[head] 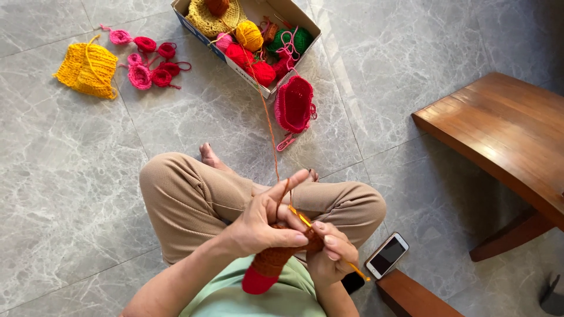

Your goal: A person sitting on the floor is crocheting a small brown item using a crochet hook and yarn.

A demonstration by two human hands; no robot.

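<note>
I sit cross-legged on a grey marble floor. My left hand (264, 220) pinches a rust-orange and red crocheted piece (267, 267), with its index finger raised and an orange yarn strand (271, 135) running over it. My right hand (332, 255) grips a yellow crochet hook (305, 222), whose tip is at the piece between my hands. The strand leads up the floor to a cardboard box (294, 12) holding several yarn balls in yellow, red, pink and green.
A pink crocheted pouch (294, 104) lies beside the box. A yellow knitted piece (88, 69) and several small pink and red crocheted bits (150, 61) lie at the upper left. A phone (387, 255) rests on the floor by my right knee. Wooden furniture (505, 129) stands at right.
</note>
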